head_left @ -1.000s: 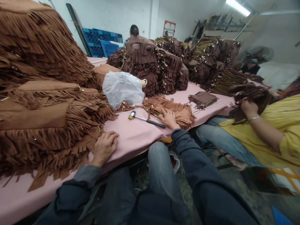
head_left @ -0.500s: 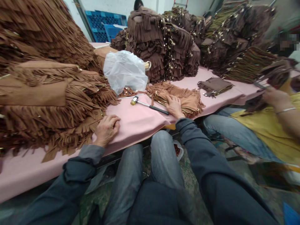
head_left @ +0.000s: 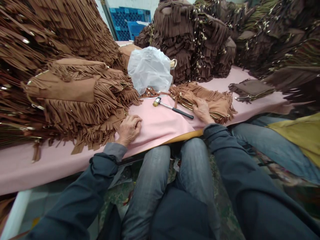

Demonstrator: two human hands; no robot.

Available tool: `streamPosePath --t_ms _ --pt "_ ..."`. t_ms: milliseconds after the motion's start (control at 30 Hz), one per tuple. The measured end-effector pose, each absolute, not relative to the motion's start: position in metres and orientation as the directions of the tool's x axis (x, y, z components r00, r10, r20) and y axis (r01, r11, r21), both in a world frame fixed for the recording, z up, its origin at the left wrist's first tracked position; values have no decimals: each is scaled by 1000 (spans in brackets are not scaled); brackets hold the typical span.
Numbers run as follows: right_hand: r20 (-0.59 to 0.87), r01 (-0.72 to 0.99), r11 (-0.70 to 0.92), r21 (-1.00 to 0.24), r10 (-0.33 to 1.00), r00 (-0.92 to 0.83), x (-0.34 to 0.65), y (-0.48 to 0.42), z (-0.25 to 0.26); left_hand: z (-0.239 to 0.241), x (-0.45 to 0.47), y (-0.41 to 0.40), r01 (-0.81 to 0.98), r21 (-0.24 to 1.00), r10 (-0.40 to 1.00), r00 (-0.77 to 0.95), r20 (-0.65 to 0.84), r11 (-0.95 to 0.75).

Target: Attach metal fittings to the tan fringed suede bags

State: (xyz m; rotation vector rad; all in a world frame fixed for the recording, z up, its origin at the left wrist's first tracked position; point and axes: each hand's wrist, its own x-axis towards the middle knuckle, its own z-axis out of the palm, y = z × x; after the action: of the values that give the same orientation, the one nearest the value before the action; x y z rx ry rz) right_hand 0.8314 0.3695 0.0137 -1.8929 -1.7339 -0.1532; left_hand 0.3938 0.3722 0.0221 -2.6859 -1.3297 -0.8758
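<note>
My left hand rests on the pink table cover, fingers curled under, next to the fringe of a tall stack of tan fringed suede bags. My right hand lies on a single tan fringed bag at the table's front edge, fingers spread flat over it. A small hammer with a black handle and pale head lies between my hands, just left of the right hand.
A white plastic bag stands behind the hammer. Dark brown fringed bags are piled at the back and right. A flat dark brown piece lies at right. A person in yellow sits at my right. Blue crates stand behind.
The view has tilted down and shifted left, so the table sits higher in frame. Both hands have kept their places on the cover and the bag.
</note>
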Motion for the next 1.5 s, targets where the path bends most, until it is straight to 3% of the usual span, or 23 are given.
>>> streamPosePath --t_ms 500,1067,1500 --pt "493 971 -23 -239 858 142 832 378 -12 34 382 360 731 226 727 493 478 -644" --pt "533 994 -66 -81 840 100 817 379 -12 33 374 361 691 327 745 469 475 -644" --pt "439 982 -127 -137 881 175 825 393 8 30 367 379 723 200 700 497 513 -661"
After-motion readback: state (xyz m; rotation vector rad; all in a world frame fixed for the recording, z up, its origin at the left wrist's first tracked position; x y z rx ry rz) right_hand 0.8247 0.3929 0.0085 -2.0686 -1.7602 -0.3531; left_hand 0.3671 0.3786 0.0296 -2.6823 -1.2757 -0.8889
